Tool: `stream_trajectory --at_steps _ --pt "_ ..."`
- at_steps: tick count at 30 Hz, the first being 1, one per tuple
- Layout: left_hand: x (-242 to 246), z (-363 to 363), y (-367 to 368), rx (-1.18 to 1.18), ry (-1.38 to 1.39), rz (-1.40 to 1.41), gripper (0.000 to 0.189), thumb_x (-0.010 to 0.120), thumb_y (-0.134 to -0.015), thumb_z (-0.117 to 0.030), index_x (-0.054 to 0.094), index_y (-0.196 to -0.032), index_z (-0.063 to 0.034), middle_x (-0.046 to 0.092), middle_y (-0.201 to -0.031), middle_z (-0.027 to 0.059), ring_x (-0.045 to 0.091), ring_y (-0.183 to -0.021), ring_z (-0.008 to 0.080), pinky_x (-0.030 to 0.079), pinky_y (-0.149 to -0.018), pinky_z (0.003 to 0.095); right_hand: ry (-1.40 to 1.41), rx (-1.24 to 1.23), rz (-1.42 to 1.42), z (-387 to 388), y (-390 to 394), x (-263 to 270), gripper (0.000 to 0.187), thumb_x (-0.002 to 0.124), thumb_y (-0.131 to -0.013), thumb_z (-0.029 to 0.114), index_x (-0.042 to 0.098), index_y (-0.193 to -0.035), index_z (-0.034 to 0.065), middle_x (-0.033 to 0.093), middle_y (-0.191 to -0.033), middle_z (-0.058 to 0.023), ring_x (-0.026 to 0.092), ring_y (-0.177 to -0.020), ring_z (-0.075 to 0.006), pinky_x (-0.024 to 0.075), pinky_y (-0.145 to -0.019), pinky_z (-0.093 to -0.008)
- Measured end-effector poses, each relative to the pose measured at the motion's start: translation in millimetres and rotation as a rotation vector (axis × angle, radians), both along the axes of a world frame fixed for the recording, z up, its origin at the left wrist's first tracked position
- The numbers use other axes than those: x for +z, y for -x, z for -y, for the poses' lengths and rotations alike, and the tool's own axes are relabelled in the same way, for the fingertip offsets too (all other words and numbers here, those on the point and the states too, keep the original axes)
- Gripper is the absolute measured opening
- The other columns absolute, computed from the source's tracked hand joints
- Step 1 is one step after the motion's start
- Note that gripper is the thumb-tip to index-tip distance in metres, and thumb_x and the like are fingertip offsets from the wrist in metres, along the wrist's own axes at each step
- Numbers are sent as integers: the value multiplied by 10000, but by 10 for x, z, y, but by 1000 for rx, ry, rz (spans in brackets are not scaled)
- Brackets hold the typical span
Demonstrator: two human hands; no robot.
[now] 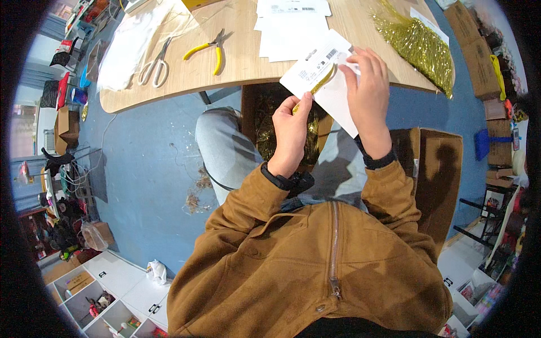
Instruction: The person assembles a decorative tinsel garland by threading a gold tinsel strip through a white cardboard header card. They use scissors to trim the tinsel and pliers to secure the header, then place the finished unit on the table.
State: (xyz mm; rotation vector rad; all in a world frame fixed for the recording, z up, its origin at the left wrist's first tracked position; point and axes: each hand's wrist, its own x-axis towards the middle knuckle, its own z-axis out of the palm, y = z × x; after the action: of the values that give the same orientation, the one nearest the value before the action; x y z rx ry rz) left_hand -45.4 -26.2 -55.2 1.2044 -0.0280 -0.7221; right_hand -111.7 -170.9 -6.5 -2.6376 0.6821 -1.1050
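Observation:
My left hand (291, 131) pinches a gold tinsel strip (323, 80) against the lower left edge of a white printed header card (315, 59). The strip curves over the card's printed face. My right hand (367, 80) is at the card's right side, its thumb and fingers curled around the edge; a white sheet or flap (338, 103) hangs below, between both hands. Whether that sheet is part of the card I cannot tell. Further up on the table lie white cards (291, 38) in a loose stack. A bundle of shiny gold tinsel (418, 50) spreads at the right.
On the wooden table (241, 63) lie yellow-handled pliers (217, 42), scissors with pale handles (154, 69) and white translucent plastic material (131, 50). Below the table edge, a box with gold tinsel (283, 118) stands between my legs. Another cardboard box (439, 169) is at my right.

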Motion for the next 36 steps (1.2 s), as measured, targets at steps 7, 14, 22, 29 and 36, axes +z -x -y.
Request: stream_trajectory --at_steps 7,14,22,29,36 --pt "-42 17 15 7 27 9 228 685 -1022 -220 681 -937 -9 642 -881 -42 493 -784 21 399 -687 202 -5 279 -93 -116 51 -18 205 687 -923 86 697 -1123 43 647 -1288 -108 521 -1315 -336 429 -1103 -453" --pt "-59 -1 14 14 11 -12 232 684 -1022 -225 686 -964 -1 654 -894 -30 509 -796 25 412 -697 205 -27 99 -20 -75 37 5 274 698 -911 89 696 -1180 37 625 -1321 -139 528 -1321 -336 458 -1079 -442" --pt "-77 20 40 55 144 9 219 685 -1023 -197 693 -985 19 686 -930 -9 547 -817 30 464 -722 217 -84 230 -111 -500 182 -80 482 745 -846 60 635 -1312 3 600 -1370 -140 552 -1318 -331 483 -1074 -436" --pt "-82 -52 54 22 63 123 194 684 -1019 -165 704 -1006 27 688 -945 -3 553 -832 32 464 -731 212 14 164 -145 -498 119 -141 542 767 -786 -6 644 -1313 25 618 -1338 -122 562 -1301 -317 491 -1071 -424" --pt "-115 -47 71 71 91 175 153 694 -1002 -114 702 -1065 25 677 -955 -9 549 -849 32 461 -737 209 22 155 -120 -488 131 -194 542 766 -774 -19 665 -1304 34 648 -1325 -122 577 -1291 -317 497 -1069 -421"
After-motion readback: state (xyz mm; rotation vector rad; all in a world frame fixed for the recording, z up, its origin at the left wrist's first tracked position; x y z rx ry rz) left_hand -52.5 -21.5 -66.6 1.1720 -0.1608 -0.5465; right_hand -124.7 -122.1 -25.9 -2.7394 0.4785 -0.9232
